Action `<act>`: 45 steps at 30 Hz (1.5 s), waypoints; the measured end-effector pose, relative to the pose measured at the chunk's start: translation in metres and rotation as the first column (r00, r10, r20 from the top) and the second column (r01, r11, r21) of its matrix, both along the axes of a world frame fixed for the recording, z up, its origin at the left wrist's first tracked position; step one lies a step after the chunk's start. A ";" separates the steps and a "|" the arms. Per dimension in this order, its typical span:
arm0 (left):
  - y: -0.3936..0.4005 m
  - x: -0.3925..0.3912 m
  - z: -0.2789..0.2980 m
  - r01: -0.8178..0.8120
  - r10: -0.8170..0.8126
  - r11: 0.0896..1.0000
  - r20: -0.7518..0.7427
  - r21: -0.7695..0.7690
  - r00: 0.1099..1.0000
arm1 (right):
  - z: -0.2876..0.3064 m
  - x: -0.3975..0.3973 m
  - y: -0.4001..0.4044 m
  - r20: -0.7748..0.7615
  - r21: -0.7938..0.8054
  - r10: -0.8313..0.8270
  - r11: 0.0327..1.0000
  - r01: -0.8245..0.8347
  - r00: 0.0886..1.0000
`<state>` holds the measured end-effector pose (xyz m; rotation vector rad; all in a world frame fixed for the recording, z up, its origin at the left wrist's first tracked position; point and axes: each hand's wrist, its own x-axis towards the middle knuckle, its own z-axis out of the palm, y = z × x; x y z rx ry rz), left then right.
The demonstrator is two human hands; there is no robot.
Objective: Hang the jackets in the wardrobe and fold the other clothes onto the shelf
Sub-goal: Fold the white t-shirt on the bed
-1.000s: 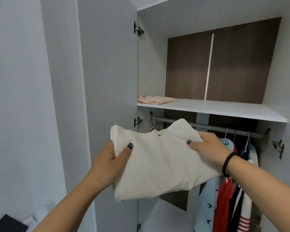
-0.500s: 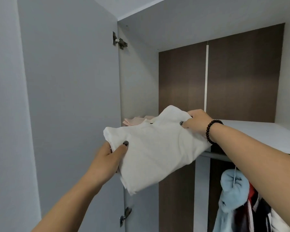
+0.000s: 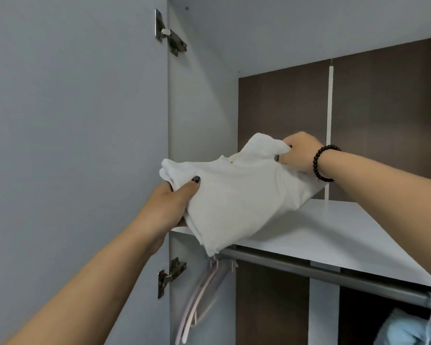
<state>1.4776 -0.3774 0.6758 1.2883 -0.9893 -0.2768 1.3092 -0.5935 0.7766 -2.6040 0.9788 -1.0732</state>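
At the centre of the frame a folded white garment (image 3: pixel 237 195) hangs over the front left end of the wardrobe shelf (image 3: pixel 334 235) — held by both hands. The left hand (image 3: pixel 171 207) grips its lower-left edge, thumb on top; the right hand (image 3: pixel 297 153) pinches its upper-right corner — a beaded bracelet (image 3: pixel 320 163) on that wrist.

The folded white garment (image 3: pixel 237 195) was soft, matt cloth. The shelf (image 3: pixel 334 232) looked smooth, matt grey laminate, the back panel (image 3: pixel 279 108) dark wood-grain. Hinges (image 3: pixel 171 36) and rail (image 3: pixel 309 270) were metal; the bracelet (image 3: pixel 320 163) glossy black beads.
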 end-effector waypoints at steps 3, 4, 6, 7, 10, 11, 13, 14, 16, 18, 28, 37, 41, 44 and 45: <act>-0.024 0.018 0.010 0.052 -0.053 0.999 -0.071 -0.014 0.996 | 0.009 0.025 -0.019 -0.040 -0.051 -0.034 0.998 0.032 0.999; -0.030 0.022 0.012 0.060 -0.061 0.998 -0.096 -0.016 0.993 | 0.011 0.033 -0.026 -0.054 -0.062 -0.039 0.997 0.035 0.998; -0.042 0.031 0.015 0.054 -0.056 0.998 -0.140 -0.020 0.989 | 0.015 0.048 -0.037 -0.071 -0.072 -0.045 0.997 0.040 0.996; -0.047 0.035 0.016 0.046 -0.048 0.999 -0.160 -0.019 0.986 | 0.016 0.055 -0.043 -0.081 -0.076 -0.046 0.996 0.040 0.996; -0.061 0.046 0.014 0.020 -0.020 1.000 -0.206 -0.004 0.978 | 0.016 0.078 -0.059 -0.118 -0.096 -0.045 0.995 0.034 0.992; -0.065 0.048 0.013 0.021 -0.022 1.000 -0.213 -0.005 0.977 | 0.016 0.086 -0.064 -0.129 -0.101 -0.043 0.994 0.030 0.991; -0.072 0.051 0.011 0.034 -0.039 0.999 -0.242 -0.026 0.969 | 0.014 0.101 -0.075 -0.159 -0.106 -0.036 0.994 0.019 0.987; -0.076 0.052 0.009 0.039 -0.047 0.999 -0.263 -0.037 0.964 | 0.012 0.107 -0.080 -0.176 -0.103 -0.031 0.995 0.013 0.984; -0.083 0.053 0.006 0.052 -0.062 0.998 -0.292 -0.044 0.955 | 0.008 0.121 -0.093 -0.207 -0.092 -0.019 0.996 0.000 0.978; -0.090 0.053 0.001 0.064 -0.076 0.997 -0.317 -0.048 0.945 | 0.003 0.134 -0.106 -0.245 -0.089 -0.011 0.996 -0.012 0.969; -0.107 0.055 -0.027 0.015 -0.023 1.000 -0.444 -0.021 0.896 | -0.045 0.179 -0.150 -0.348 -0.025 0.046 0.998 -0.059 0.936; -0.109 0.048 -0.042 -0.222 0.233 0.973 -0.299 0.069 0.926 | -0.083 0.200 -0.167 -0.499 -0.022 0.039 0.998 -0.058 0.866; -0.104 0.047 -0.038 -0.557 0.562 0.827 0.126 -0.075 0.818 | -0.078 0.194 -0.163 -0.497 -0.083 0.002 0.995 -0.051 0.868; -0.106 0.044 -0.026 -0.578 0.590 0.795 0.458 -0.186 0.665 | -0.070 0.184 -0.153 -0.478 -0.096 0.027 0.992 -0.083 0.878; -0.109 0.042 -0.020 -0.562 0.568 0.803 0.540 -0.198 0.621 | -0.067 0.180 -0.147 -0.477 -0.097 0.041 0.990 -0.099 0.878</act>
